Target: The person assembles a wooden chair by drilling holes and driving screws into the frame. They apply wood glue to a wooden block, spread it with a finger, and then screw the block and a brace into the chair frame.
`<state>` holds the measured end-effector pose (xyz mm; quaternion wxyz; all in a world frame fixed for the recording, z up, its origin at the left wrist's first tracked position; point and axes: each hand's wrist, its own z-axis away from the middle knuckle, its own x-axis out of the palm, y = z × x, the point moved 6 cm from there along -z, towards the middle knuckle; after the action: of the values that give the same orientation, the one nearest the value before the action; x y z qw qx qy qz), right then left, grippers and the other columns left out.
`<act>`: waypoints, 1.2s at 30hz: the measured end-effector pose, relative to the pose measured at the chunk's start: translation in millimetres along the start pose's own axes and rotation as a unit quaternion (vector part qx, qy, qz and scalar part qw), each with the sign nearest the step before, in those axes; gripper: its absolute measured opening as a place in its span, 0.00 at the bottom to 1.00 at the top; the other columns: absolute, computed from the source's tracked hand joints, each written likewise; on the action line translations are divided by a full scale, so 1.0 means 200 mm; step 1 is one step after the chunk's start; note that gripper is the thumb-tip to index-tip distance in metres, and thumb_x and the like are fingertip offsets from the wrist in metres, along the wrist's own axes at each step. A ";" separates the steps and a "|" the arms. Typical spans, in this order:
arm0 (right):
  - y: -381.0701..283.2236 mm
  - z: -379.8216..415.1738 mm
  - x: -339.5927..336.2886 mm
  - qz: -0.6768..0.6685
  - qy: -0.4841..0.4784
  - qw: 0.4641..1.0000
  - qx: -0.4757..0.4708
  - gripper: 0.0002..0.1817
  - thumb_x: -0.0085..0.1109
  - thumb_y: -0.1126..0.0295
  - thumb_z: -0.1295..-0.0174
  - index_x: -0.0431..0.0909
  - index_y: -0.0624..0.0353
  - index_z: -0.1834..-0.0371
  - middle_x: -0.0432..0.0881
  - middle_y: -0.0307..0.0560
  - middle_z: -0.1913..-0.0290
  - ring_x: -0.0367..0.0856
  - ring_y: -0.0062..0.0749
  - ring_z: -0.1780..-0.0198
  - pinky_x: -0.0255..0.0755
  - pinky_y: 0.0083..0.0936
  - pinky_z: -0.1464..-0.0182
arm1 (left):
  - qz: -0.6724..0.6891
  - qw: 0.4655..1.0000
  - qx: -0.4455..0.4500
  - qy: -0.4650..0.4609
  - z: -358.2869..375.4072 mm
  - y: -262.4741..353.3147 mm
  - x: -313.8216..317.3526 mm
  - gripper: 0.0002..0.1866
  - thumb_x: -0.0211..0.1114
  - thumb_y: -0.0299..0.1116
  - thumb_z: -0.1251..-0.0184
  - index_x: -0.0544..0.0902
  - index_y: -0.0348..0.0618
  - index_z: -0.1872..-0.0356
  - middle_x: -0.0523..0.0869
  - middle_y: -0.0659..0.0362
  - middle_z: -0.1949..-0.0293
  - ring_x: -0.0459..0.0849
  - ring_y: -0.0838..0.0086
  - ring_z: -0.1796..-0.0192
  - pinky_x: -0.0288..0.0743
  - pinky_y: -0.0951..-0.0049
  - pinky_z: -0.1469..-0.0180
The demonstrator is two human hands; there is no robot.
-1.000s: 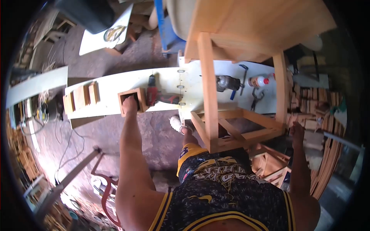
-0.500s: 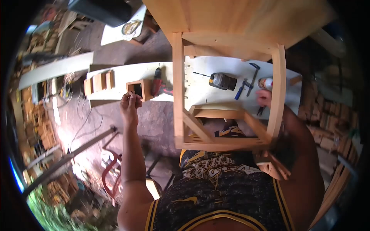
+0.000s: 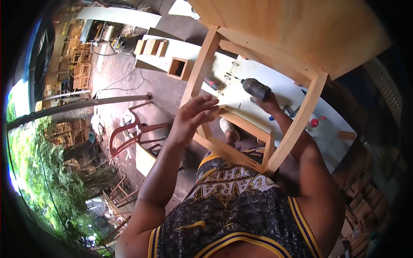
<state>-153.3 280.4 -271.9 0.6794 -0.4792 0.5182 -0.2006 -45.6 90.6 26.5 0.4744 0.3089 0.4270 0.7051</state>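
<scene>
A wooden furniture frame with a broad panel stands tilted in front of me. My left hand is beside its left leg, fingers loosely bent and apart, with no held object visible. Through the frame, my right hand reaches to a dark cordless drill fitted with a long bit and closes around its handle end, partly hidden by the tool. A red-and-black drill lies partly behind the left leg. Near my right forearm is a blue-handled clamp.
The white workbench runs under the frame. An open wooden box and several wood blocks sit at its far left. A red-capped bottle lies at right. A red chair stands on the floor at left.
My left hand has moved from near the box to the frame's left leg, its pinch loosened. My right hand has gone from beside the bottle to the drill. The view has turned.
</scene>
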 end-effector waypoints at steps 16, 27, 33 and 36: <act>-0.62 0.15 -0.58 -0.309 -0.126 0.939 -0.084 0.25 0.74 0.65 0.47 0.77 0.58 0.47 0.83 0.44 0.52 0.79 0.29 0.51 0.73 0.29 0.44 | 0.216 0.973 -0.005 0.084 -0.09 -0.21 0.01 0.08 0.52 0.34 0.24 0.76 0.41 0.54 0.84 0.53 0.54 0.86 0.70 0.58 0.84 0.70 0.52; -0.58 0.12 -0.56 -0.294 -0.137 0.944 -0.054 0.27 0.76 0.63 0.49 0.76 0.58 0.48 0.82 0.42 0.52 0.79 0.28 0.49 0.72 0.29 0.43 | 0.271 0.960 -0.002 0.066 -0.09 -0.24 0.06 0.07 0.51 0.34 0.24 0.73 0.43 0.55 0.83 0.51 0.49 0.86 0.69 0.54 0.84 0.70 0.50; -0.54 0.12 -0.54 -0.384 -0.176 0.905 -0.038 0.21 0.72 0.69 0.45 0.76 0.60 0.50 0.83 0.42 0.59 0.81 0.26 0.60 0.78 0.27 0.54 | 0.154 0.985 0.006 0.080 -0.06 -0.20 0.05 0.07 0.55 0.36 0.25 0.74 0.44 0.59 0.86 0.51 0.54 0.86 0.69 0.55 0.82 0.71 0.52; -0.53 0.08 -0.52 -0.462 -0.225 0.857 -0.031 0.18 0.69 0.72 0.43 0.77 0.60 0.50 0.83 0.43 0.63 0.80 0.24 0.67 0.79 0.26 0.61 | -0.130 0.989 0.055 0.040 -0.06 -0.14 0.00 0.09 0.63 0.37 0.31 0.79 0.41 0.61 0.87 0.55 0.58 0.86 0.72 0.57 0.80 0.73 0.54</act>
<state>-155.6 319.3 -127.4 0.5918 -0.7162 0.0762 -0.3619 -44.8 91.5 -3.6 0.5267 0.2479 0.5204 0.6248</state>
